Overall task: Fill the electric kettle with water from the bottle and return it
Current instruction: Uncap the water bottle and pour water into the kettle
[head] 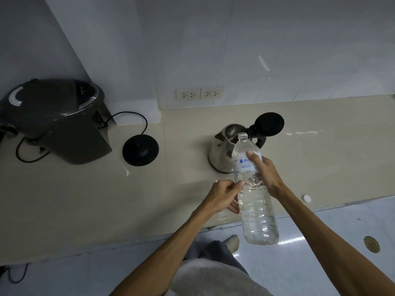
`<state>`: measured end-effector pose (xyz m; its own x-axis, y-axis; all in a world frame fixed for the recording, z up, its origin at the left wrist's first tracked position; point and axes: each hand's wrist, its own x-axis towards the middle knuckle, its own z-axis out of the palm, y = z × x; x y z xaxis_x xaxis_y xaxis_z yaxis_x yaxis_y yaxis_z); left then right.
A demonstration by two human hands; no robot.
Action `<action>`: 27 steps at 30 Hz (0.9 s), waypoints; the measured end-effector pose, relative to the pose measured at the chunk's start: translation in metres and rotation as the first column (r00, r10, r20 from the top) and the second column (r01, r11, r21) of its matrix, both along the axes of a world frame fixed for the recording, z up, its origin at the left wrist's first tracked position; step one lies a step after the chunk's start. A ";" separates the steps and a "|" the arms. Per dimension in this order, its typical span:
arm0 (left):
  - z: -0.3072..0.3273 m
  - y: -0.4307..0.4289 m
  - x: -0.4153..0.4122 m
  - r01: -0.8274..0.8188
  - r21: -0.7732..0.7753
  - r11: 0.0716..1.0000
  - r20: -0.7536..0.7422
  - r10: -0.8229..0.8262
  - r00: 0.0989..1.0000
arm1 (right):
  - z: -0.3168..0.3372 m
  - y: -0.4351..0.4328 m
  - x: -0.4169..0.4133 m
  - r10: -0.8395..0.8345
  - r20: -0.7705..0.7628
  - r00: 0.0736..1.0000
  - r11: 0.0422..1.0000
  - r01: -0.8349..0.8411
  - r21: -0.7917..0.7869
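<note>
A steel electric kettle (220, 153) stands on the beige counter (85, 199), its black lid (268, 124) flipped open toward the back. Both hands hold a clear plastic water bottle (256, 212), uncapped and tilted, its open neck over the kettle's mouth. My right hand (267, 174) grips the bottle at its blue and white label. My left hand (224, 195) holds the bottle's left side lower down. The bottle is mostly full. The kettle's round black base (140, 149) sits empty to the left, about two hand widths away.
A dark grey water boiler (55, 120) stands at the back left, with a black cord looping to the base. Two wall sockets (199, 94) are behind the counter. A small white bottle cap (307, 198) lies near the counter's front edge at right.
</note>
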<state>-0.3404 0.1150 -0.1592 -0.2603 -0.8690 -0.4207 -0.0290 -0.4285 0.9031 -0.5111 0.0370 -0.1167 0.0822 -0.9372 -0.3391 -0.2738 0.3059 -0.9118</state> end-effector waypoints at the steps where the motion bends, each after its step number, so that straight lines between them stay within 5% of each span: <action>1: 0.001 0.000 0.000 0.002 -0.003 1.000 0.002 -0.002 1.000 | 0.000 0.000 0.000 0.000 0.003 1.000 1.000 0.000 0.000; 27: 0.009 -0.001 0.001 0.019 0.008 1.000 -0.002 -0.019 1.000 | 0.003 -0.003 0.001 0.006 -0.011 1.000 1.000 -0.006 0.014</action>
<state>-0.3392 0.1139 -0.1502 -0.2772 -0.8604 -0.4276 -0.0357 -0.4355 0.8995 -0.5097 0.0344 -0.1138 0.0835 -0.9319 -0.3531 -0.2859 0.3170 -0.9043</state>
